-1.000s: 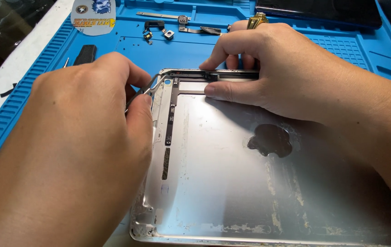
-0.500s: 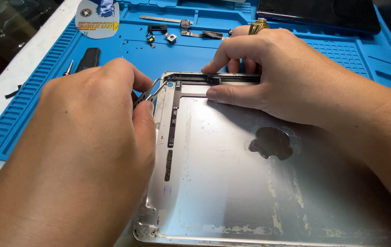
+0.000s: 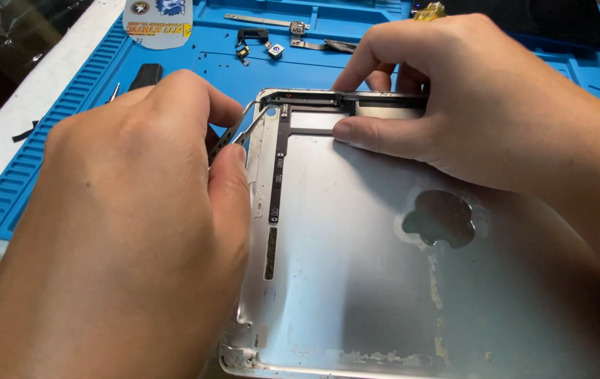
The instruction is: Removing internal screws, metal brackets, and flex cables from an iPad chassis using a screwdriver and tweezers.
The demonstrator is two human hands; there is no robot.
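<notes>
bench: white top, edge showing at far left (image 3: 5, 182), under a ribbed blue rubber mat (image 3: 68, 133).
left hand (image 3: 124, 231): fingers pressed together, pinching thin metal tweezers (image 3: 240, 130); tips at the shell's top-left corner.
shell (image 3: 356, 281): brushed silver tablet back, rounded corners, lying flat on the mat; black flex strip (image 3: 277, 175) along its left inner edge.
right hand (image 3: 482, 112): fingers curled, thumb pressing flat on the shell's top edge.
loose parts (image 3: 272, 38): small brackets, top of mat.

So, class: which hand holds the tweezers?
The left hand: it pinches metal tweezers at the shell's corner, while the right hand presses bare fingers on its top edge.
</notes>
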